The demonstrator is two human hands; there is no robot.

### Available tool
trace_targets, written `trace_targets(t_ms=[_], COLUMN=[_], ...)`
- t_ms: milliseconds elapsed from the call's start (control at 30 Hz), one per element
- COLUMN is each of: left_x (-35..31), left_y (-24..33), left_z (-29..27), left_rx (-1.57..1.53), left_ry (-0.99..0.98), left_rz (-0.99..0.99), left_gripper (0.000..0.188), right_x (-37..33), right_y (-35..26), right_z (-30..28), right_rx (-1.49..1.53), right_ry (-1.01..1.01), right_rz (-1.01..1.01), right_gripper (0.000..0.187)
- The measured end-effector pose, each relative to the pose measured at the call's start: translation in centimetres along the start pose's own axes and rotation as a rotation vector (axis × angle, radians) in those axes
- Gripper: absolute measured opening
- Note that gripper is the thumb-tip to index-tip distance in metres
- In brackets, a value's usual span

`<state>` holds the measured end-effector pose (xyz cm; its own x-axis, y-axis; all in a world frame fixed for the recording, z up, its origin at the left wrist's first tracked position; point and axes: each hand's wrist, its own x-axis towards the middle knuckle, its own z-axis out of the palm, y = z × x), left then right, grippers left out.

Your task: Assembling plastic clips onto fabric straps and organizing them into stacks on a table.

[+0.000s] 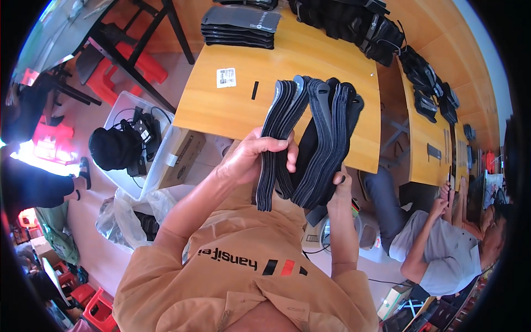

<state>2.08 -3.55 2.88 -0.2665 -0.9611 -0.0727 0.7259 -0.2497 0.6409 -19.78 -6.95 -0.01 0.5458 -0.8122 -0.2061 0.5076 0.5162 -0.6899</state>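
Note:
Two thick bundles of black and grey fabric straps, their ends rounded and some slotted, are held up in front of me over the near edge of the wooden table. Around the left bundle of straps my left hand is closed, thumb across its face and fingers behind. My right hand grips the right bundle of straps low on its right side; most of its fingers are hidden. The bundles nearly touch at the bottom and spread apart higher up.
On the wooden table lie a white label, a short black strip and a stack of grey fabric pieces. Black gear is piled behind. A plastic bin stands left; a co-worker sits right.

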Motion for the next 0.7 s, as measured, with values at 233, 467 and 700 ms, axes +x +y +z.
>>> trace_targets(t_ms=[233, 467, 700], left_x=[0.1, -0.4, -1.3], left_y=[-1.3, -1.4, -1.0], left_z=[-1.6, -0.4, -0.5], left_rx=[-0.166, 0.292, 0.538], left_ry=[-0.124, 0.105, 0.293], left_rz=[-0.088, -0.072, -0.006], left_gripper=[0.023, 0.02, 0.021], right_x=[0.7, 0.7, 0.8], right_y=[5.4, 4.1, 5.8], right_z=[-5.2, -3.9, -1.5], right_rx=[0.288, 0.337, 0.109], right_ry=[-0.182, -0.122, -0.19], right_rz=[0.079, 0.24, 0.115], right_gripper=[0.095, 0.074, 0.073])
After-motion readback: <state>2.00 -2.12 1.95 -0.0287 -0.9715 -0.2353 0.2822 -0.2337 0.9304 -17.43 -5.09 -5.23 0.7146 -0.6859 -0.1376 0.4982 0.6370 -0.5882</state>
